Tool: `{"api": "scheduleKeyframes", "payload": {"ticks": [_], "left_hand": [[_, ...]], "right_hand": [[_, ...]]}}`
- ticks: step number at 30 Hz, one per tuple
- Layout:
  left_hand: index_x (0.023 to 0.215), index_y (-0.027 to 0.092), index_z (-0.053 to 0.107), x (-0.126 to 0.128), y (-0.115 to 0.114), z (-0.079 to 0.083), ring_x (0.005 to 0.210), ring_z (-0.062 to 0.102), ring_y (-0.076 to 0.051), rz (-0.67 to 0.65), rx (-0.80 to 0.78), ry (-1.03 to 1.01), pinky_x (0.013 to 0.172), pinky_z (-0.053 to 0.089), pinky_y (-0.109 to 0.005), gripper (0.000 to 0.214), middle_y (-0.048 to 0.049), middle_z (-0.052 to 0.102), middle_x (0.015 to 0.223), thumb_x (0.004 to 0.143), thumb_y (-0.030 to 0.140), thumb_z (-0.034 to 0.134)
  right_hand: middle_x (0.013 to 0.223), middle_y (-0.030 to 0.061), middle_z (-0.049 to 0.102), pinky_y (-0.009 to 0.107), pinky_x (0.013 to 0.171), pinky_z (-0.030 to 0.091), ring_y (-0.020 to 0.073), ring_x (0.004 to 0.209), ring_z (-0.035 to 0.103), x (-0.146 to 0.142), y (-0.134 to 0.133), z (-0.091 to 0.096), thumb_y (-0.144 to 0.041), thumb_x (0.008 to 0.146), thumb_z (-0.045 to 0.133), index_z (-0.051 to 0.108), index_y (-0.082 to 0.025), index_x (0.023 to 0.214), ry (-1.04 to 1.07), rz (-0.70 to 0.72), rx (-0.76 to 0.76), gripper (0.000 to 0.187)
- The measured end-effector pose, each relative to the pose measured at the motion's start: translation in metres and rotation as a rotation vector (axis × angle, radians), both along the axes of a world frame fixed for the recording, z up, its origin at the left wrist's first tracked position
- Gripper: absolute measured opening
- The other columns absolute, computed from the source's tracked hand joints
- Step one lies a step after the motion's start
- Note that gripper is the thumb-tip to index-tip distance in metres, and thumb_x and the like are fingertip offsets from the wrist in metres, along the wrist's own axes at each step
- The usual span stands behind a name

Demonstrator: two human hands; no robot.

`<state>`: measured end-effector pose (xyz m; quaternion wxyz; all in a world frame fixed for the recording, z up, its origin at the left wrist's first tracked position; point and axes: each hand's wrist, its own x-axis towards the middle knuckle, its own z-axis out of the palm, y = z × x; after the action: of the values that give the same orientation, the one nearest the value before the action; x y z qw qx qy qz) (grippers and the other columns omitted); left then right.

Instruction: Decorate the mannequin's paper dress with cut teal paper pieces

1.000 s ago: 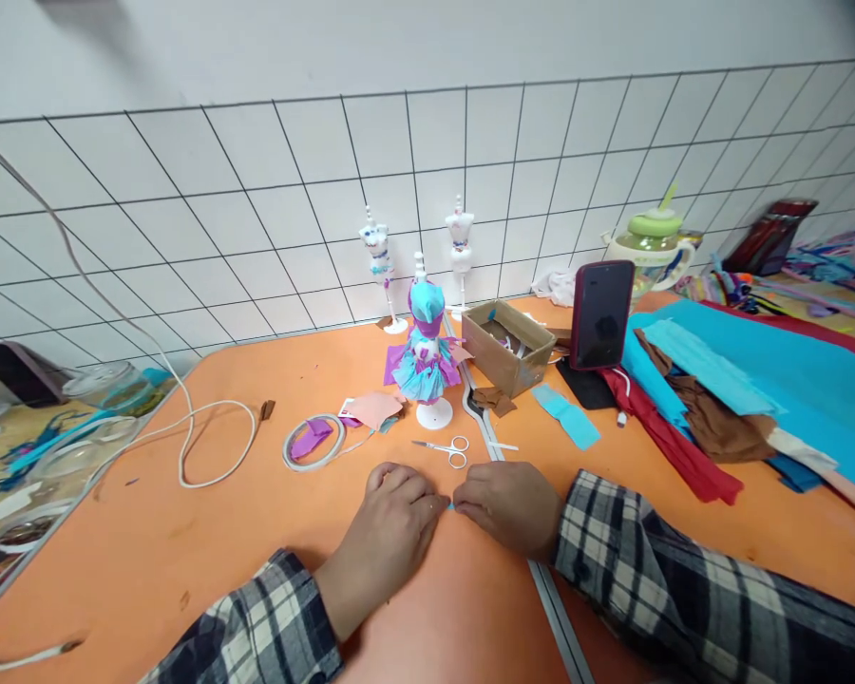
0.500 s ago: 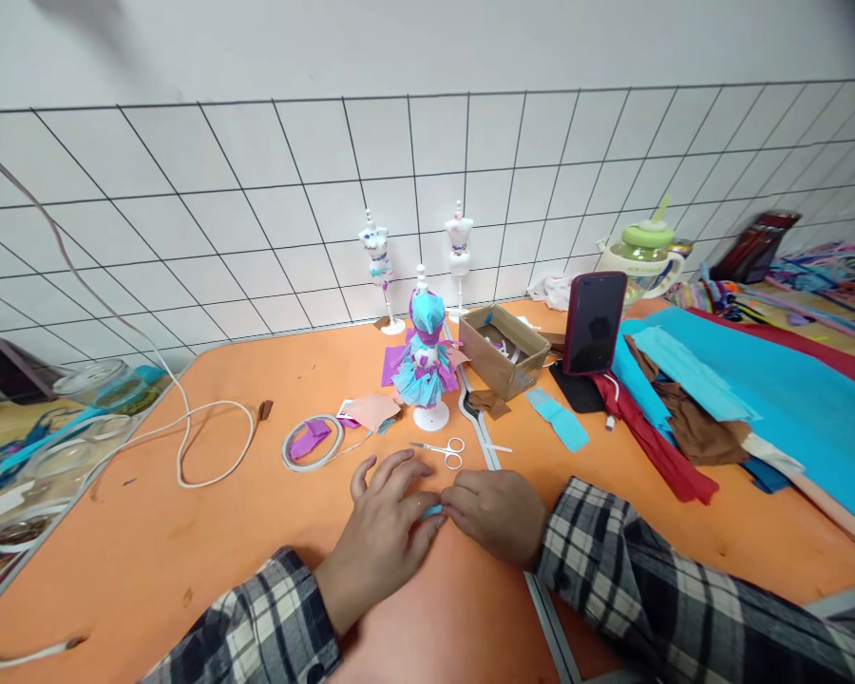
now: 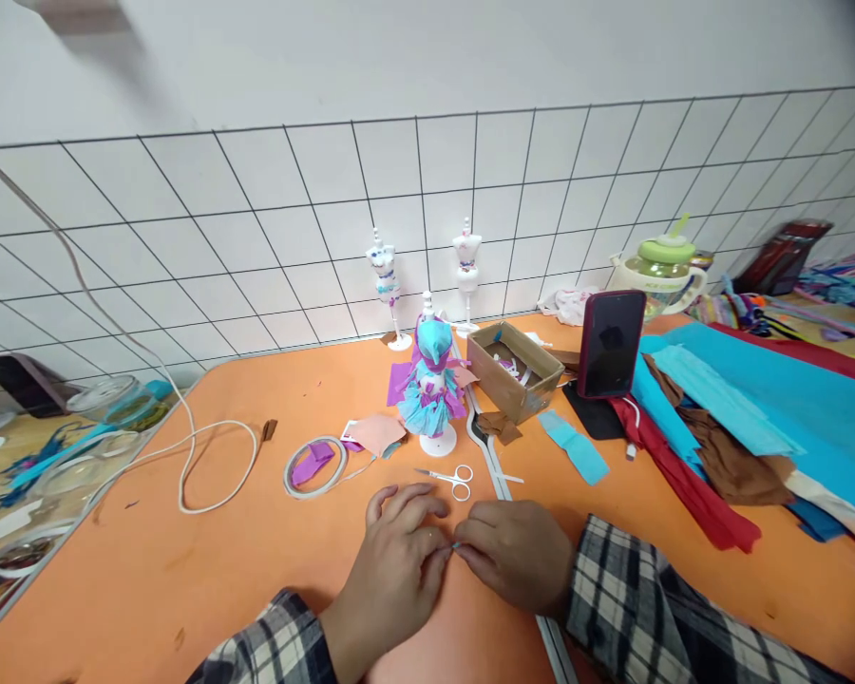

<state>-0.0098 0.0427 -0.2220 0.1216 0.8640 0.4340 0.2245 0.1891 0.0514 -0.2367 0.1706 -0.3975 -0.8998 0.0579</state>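
My left hand (image 3: 403, 562) and my right hand (image 3: 519, 553) meet low over the orange tabletop, thumb and forefinger of each pinched together. Between their fingertips shows a tiny light-blue scrap (image 3: 455, 545), most of it hidden by the fingers; whether it is cloth or crepe paper I cannot tell. The other fingers of my left hand are loosely spread. White-handled scissors (image 3: 459, 482) lie just beyond the hands. Behind them stands a small dress-form mannequin (image 3: 433, 389) in a blue and purple ruffled outfit.
Two more mannequins (image 3: 385, 280) stand by the tiled wall. A cardboard box (image 3: 507, 385), a phone (image 3: 611, 344) propped upright and a blue strip (image 3: 576, 446) are to the right, with folded coloured sheets (image 3: 819, 418) beyond. A tape roll (image 3: 292, 483) and white cable (image 3: 218, 503) lie left.
The camera view has tilted up and shifted slightly left, so things appear lower and further right. Less of the blue scrap shows between my fingertips. Both hands stay together.
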Motion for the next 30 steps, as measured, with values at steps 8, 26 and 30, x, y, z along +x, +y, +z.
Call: {"api": "scheduleKeyframes", "payload": {"ticks": [8,26,30], "left_hand": [[0.087,0.025,0.064,-0.026,0.024,-0.002,0.106,0.056,-0.024,-0.089,0.000,-0.056,0.091,0.046,-0.044,0.018,-0.0051,0.066,0.095,0.082,0.011,0.054],[0.088,0.026,0.065,-0.027,0.030,-0.005,0.103,0.059,-0.022,-0.115,-0.031,-0.116,0.088,0.048,-0.039,0.019,-0.0046,0.068,0.095,0.082,0.012,0.053],[0.086,0.024,0.066,-0.018,0.028,-0.009,0.100,0.060,-0.021,-0.091,0.047,-0.097,0.089,0.046,-0.040,0.016,-0.0040,0.069,0.094,0.082,0.014,0.054]], "right_hand": [[0.078,0.0020,0.063,0.027,0.063,0.033,0.0158,0.071,0.057,0.045,0.045,0.011,-0.029,0.088,0.049,0.063,-0.023,0.096,0.161,-0.299,0.046,0.018],[0.099,0.0069,0.065,0.033,0.079,0.043,0.0201,0.092,0.055,0.064,0.067,0.008,-0.020,0.090,0.044,0.064,-0.022,0.106,0.082,-0.172,-0.041,0.026],[0.110,0.0046,0.063,0.033,0.084,0.041,0.0197,0.098,0.051,0.058,0.072,0.001,-0.022,0.092,0.047,0.068,-0.025,0.101,0.011,-0.109,0.035,0.023]]}}
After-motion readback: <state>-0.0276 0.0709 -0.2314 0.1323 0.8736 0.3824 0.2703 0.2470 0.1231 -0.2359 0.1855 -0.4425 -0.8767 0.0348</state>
